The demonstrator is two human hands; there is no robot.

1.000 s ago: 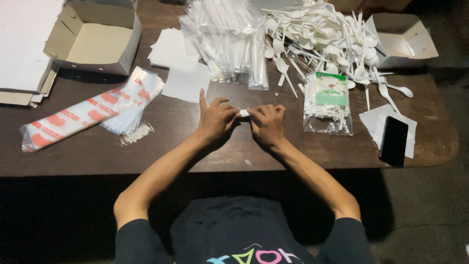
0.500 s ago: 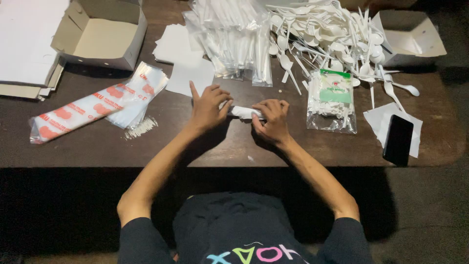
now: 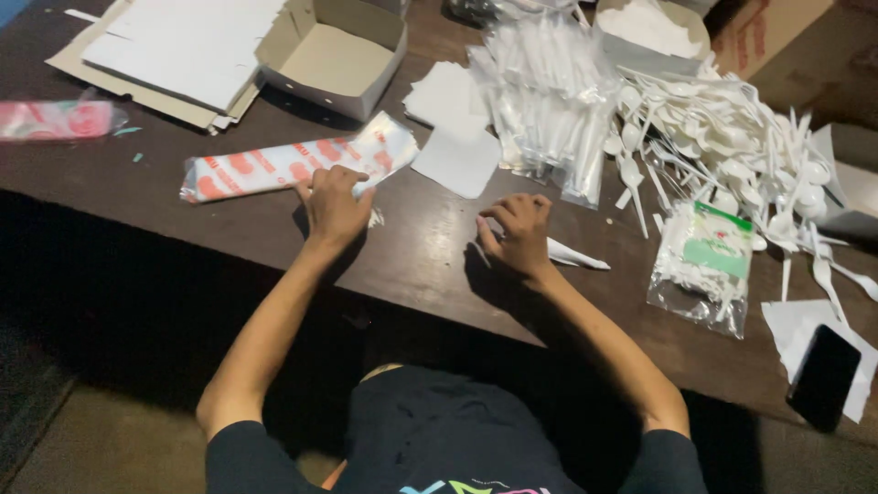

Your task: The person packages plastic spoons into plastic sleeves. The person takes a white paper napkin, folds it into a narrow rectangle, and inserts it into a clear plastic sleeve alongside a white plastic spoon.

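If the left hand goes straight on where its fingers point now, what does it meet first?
The left hand already touches the long red-and-white packet; beyond it, probably the open cardboard box.

The right hand (image 3: 518, 233) covers most of the white wrapped piece (image 3: 576, 256), only its pointed end poking out. The left hand (image 3: 333, 203) hides the near edge of the red-and-white packet (image 3: 274, 166). Far left, a pink packet (image 3: 55, 119) is blurred and cut by the frame edge. At the right edge, 1 white box (image 3: 846, 187) runs out of view. The cutlery heap (image 3: 732, 137) is too tangled to count.
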